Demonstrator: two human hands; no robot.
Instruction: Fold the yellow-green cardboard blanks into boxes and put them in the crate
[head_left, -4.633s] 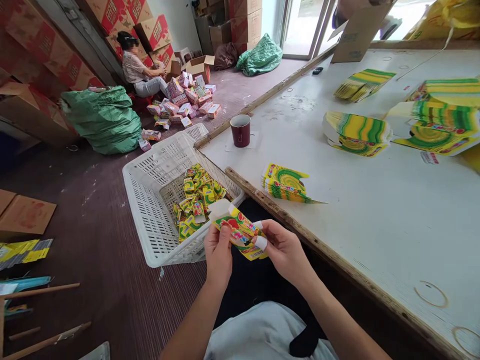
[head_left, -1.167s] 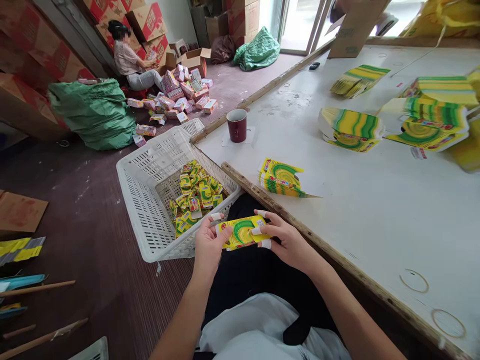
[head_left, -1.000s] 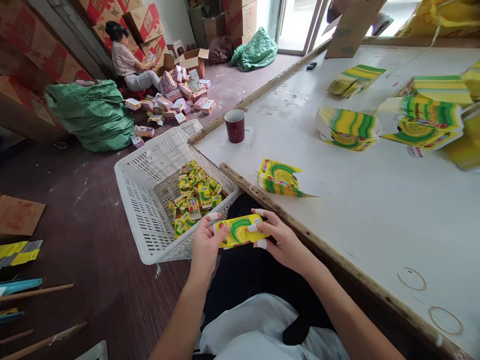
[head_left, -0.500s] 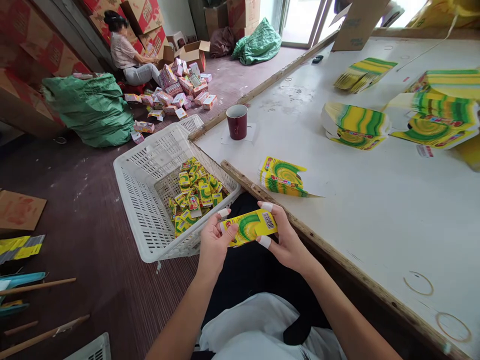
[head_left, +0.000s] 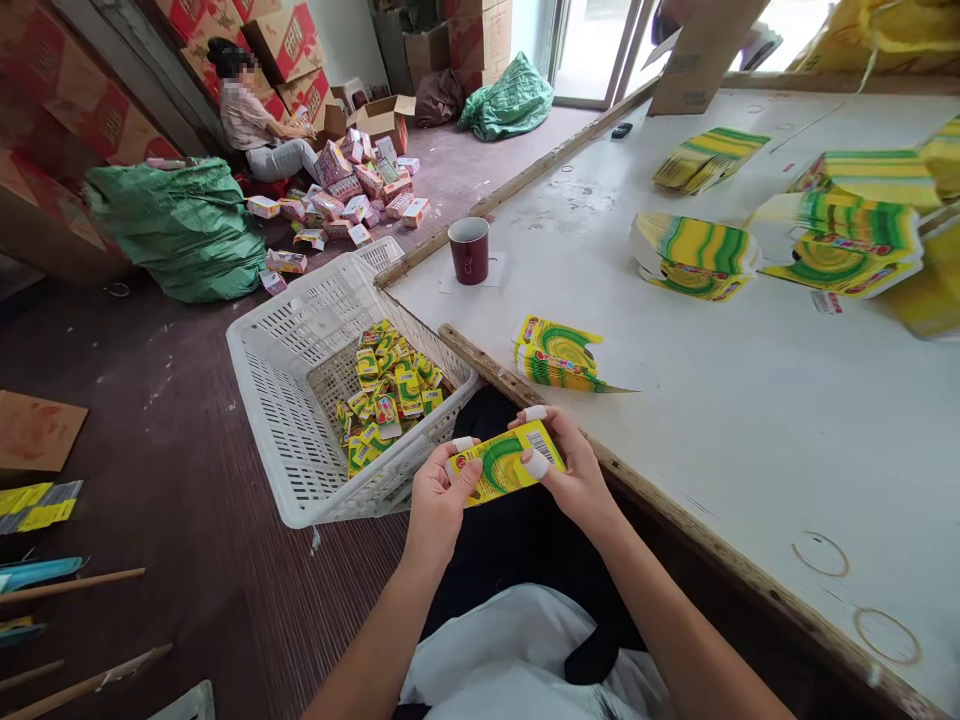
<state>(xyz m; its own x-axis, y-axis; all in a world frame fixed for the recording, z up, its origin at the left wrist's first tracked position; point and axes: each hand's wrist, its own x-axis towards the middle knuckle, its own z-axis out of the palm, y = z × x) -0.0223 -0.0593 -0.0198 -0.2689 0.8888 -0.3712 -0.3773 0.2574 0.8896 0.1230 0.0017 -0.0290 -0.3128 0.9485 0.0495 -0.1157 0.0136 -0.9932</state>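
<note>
Between my hands, above my lap, is a small yellow and green printed carton (head_left: 501, 464) with a barcode near its right end. My left hand (head_left: 442, 492) pinches its left end, thumb on the front. At the other end my right hand (head_left: 566, 468) grips it, the thumb lying across the face beside the barcode. White tape wraps some fingertips on both hands. A white plastic basket (head_left: 274, 420) to the left holds many small folded cartons (head_left: 401, 385) of the same print. On the table edge lies a fanned stack of flat cartons (head_left: 559, 355).
A maroon mug (head_left: 469, 252) stands on the white table (head_left: 720, 400), with more stacks of flat cartons (head_left: 697, 255) farther right. A wooden strip (head_left: 525, 385) edges the table. Beyond the basket, a seated person (head_left: 259, 120) works beside piled pink boxes (head_left: 360, 190) and a green sack (head_left: 180, 230).
My right thumb has moved from the carton's lower edge onto its front face. The carton and both hands have shifted slightly right, and the camera view has turned a little.
</note>
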